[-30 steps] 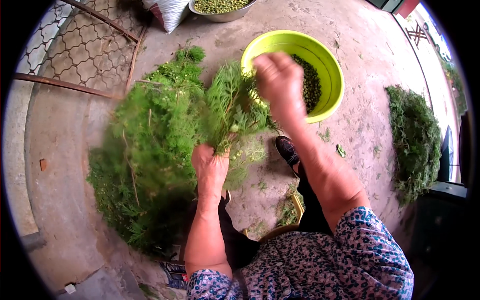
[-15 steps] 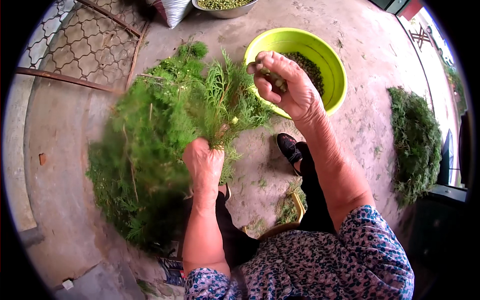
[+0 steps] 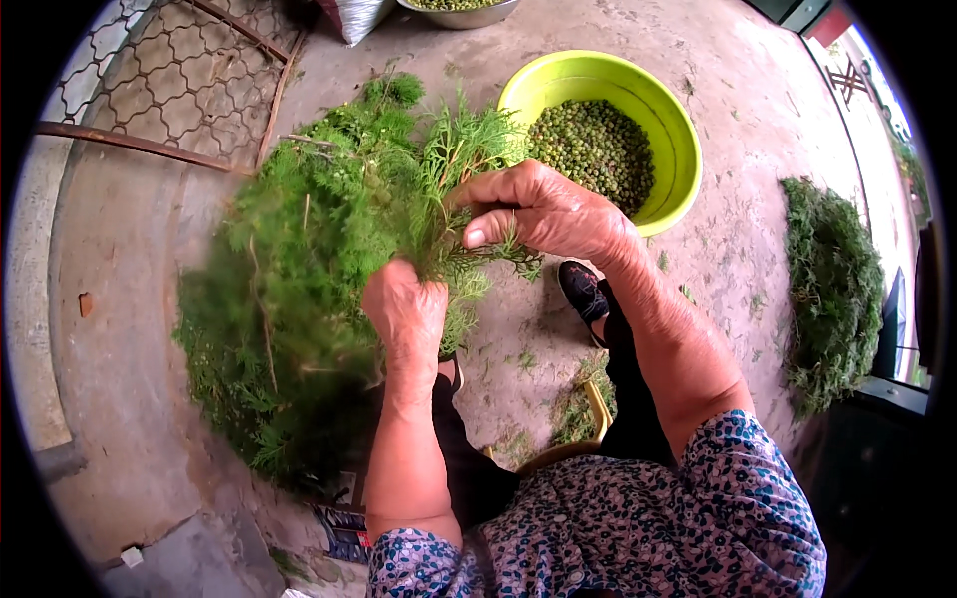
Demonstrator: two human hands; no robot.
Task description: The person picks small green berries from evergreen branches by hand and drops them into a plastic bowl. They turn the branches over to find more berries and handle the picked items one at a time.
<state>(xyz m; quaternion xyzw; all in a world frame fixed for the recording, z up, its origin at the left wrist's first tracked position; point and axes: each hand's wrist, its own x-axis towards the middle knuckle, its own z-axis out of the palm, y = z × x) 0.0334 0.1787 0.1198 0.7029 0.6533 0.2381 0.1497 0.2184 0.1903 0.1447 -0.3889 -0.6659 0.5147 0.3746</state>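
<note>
My left hand (image 3: 406,311) is closed around the stem end of a leafy evergreen sprig (image 3: 477,140), whose feathery fronds spread up and to the right. Curled at the middle of that sprig is my right hand (image 3: 548,207), thumb and forefinger among the fronds. Its palm is turned away, so anything inside it is hidden. Just beyond the right hand stands a bright yellow-green tub (image 3: 683,164), partly filled with small round green-brown cones (image 3: 593,149). To the left of my left hand lies a large heap of cut evergreen branches (image 3: 309,239).
A metal basin (image 3: 478,18) of similar cones and a white sack (image 3: 354,18) stand at the far edge. A rusty metal grille (image 3: 179,90) lies far left. Another heap of greenery (image 3: 832,289) is on the right. My shoe (image 3: 583,294) rests near the tub.
My right hand has come down and left from in front of the tub to the sprig, turning over. Small cones showed in its palm before. My left hand keeps its grip on the sprig.
</note>
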